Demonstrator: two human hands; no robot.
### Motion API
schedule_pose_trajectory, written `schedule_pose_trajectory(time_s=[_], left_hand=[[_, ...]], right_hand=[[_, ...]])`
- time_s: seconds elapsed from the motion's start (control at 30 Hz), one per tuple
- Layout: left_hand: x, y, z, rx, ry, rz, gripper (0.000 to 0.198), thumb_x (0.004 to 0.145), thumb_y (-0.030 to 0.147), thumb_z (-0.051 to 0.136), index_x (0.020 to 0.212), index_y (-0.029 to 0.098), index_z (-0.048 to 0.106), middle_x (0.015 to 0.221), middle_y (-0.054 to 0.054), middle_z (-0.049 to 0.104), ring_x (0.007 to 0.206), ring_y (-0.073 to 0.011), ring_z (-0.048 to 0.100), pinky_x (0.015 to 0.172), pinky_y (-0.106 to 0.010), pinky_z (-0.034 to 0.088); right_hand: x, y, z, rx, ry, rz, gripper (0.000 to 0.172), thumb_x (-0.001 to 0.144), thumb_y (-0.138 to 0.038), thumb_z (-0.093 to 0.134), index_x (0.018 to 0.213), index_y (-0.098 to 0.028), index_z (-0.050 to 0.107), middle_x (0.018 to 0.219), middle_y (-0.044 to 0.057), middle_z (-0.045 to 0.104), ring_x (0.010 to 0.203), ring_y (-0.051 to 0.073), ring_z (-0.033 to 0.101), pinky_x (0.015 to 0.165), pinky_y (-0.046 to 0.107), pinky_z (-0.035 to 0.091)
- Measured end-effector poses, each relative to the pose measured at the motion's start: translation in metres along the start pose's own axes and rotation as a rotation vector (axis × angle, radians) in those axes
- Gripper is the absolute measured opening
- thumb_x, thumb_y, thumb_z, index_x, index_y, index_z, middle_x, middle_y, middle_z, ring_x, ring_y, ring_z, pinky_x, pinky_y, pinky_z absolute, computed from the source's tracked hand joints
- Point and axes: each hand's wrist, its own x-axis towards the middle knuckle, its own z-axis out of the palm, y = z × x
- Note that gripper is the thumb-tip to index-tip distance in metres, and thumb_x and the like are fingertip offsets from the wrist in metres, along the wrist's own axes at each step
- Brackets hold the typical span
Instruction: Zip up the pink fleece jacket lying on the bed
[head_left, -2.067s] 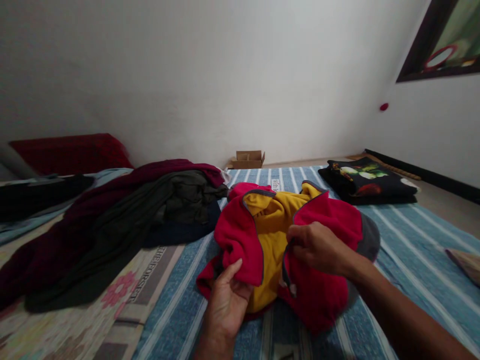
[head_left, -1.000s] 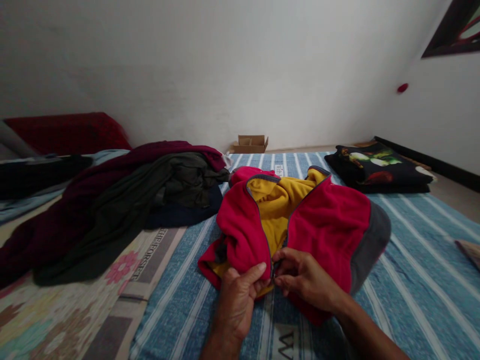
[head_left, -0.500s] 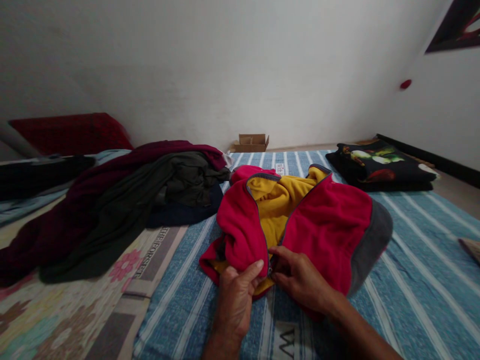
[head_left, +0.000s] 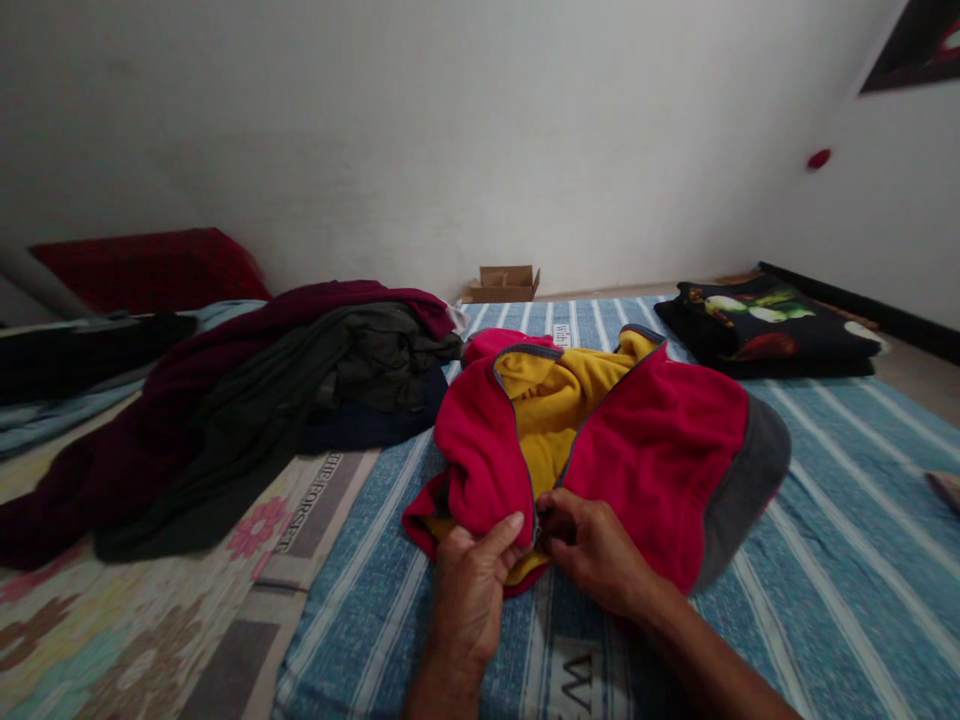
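A red fleece jacket [head_left: 660,440] with yellow lining and grey trim lies open on a blue striped blanket [head_left: 825,560] in front of me. My left hand [head_left: 471,585] pinches the bottom edge of the jacket's left front panel. My right hand [head_left: 592,550] pinches the bottom of the right front panel, at the zipper's lower end. The two hands meet fingertip to fingertip at the base of the zipper, so the zipper pull itself is hidden by my fingers.
A heap of maroon, dark green and navy clothes [head_left: 247,400] lies to the left. A red pillow [head_left: 150,270] sits at the far left. A folded black printed garment [head_left: 772,325] rests at the right. A cardboard box [head_left: 506,283] stands by the wall.
Both hands dropped from the jacket's chest to its bottom hem and came together at the zipper's base. Over the last half second they barely shifted.
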Motion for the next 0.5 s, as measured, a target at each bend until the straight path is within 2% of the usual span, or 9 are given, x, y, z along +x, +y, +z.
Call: schedule_pose_trajectory(time_s=[0.2, 0.37, 0.5], left_hand=[[0.0012, 0.0015, -0.0034, 0.005, 0.046, 0.041, 0.057, 0.056, 0.016, 0.079, 0.110, 0.013, 0.060, 0.092, -0.008, 0.071, 0.082, -0.0237, 0.068, 0.073, -0.034, 0.056], [0.0020, 0.0013, -0.0034, 0.019, 0.089, 0.024, 0.052, 0.053, 0.017, 0.080, 0.102, 0.011, 0.063, 0.086, -0.007, 0.072, 0.082, -0.0254, 0.068, 0.074, -0.036, 0.056], [0.0024, -0.0008, -0.0024, 0.030, 0.076, 0.029, 0.049, 0.055, 0.017, 0.079, 0.101, 0.011, 0.064, 0.085, -0.007, 0.072, 0.084, -0.0252, 0.068, 0.077, -0.036, 0.055]], right_hand=[[0.0009, -0.0027, -0.0017, -0.072, -0.028, -0.002, 0.027, 0.070, -0.009, 0.054, 0.096, -0.018, 0.053, 0.073, -0.002, 0.060, 0.063, 0.012, 0.057, 0.056, 0.021, 0.040], [0.0007, -0.0017, 0.0047, -0.309, 0.060, -0.014, 0.030, 0.071, -0.013, 0.058, 0.100, -0.017, 0.052, 0.078, 0.001, 0.062, 0.069, 0.014, 0.057, 0.061, 0.023, 0.040], [0.0009, 0.0014, 0.0078, -0.347, 0.088, -0.039, 0.030, 0.070, -0.009, 0.054, 0.099, -0.017, 0.054, 0.078, 0.001, 0.061, 0.069, 0.014, 0.057, 0.061, 0.023, 0.040]])
